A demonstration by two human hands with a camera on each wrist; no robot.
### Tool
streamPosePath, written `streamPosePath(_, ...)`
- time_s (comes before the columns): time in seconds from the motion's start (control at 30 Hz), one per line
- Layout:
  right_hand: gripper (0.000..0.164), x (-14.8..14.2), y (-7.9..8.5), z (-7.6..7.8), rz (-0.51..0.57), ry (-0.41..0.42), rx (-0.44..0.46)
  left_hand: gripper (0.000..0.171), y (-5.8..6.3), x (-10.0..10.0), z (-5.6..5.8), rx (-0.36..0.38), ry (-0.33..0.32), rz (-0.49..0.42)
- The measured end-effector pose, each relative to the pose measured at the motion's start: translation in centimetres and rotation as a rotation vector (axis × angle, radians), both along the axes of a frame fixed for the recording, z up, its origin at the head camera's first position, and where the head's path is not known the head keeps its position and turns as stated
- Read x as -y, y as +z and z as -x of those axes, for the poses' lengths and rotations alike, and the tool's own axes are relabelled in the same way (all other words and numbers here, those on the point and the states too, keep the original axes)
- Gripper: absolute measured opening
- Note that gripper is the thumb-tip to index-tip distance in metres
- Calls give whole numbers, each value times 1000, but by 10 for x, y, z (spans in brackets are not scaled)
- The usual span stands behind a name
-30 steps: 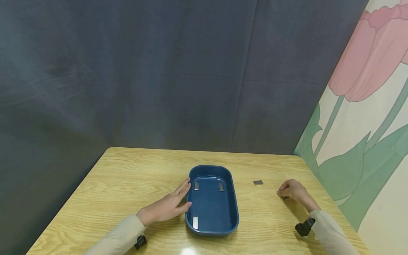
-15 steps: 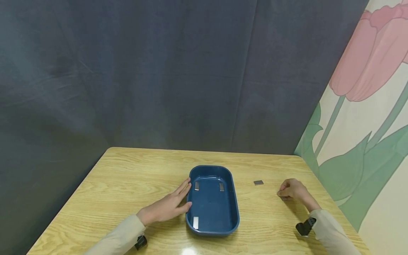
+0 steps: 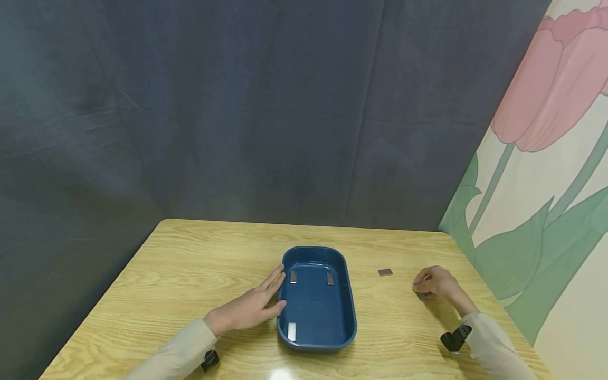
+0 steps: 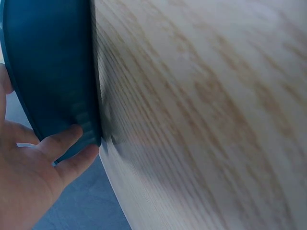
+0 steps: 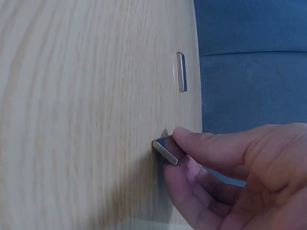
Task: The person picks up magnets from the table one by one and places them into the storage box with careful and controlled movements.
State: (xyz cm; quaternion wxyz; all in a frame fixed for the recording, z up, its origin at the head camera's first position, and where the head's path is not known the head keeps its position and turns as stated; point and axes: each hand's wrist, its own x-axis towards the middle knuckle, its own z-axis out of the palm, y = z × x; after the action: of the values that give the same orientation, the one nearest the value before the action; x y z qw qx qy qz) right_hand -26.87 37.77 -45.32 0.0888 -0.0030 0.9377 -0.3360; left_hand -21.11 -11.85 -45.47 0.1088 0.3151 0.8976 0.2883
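Block (image 5: 169, 148), one end finger-hidden, pinched by right hand (image 3: 436, 283); left hand (image 3: 248, 309), fingers spread, touches tray (image 3: 319, 311).

Open table (image 3: 380, 322) between right hand (image 3: 436, 283) and blue tray (image 3: 318, 311), tray's side barring the way right of left hand (image 3: 247, 310), small flat block (image 3: 385, 272) ahead and left of right hand

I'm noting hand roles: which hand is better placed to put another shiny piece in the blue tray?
Probably the right hand: it pinches one shiny piece, and the loose piece lies nearer to this hand. The left hand touches the blue tray and holds no visible piece.
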Motion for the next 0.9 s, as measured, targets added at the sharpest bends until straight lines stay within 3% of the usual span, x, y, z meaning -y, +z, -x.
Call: streamPosePath(0.9, 9, 16, 10, -6, 58, 90, -58, 72, -1, 0, 0, -8, 2, 16)
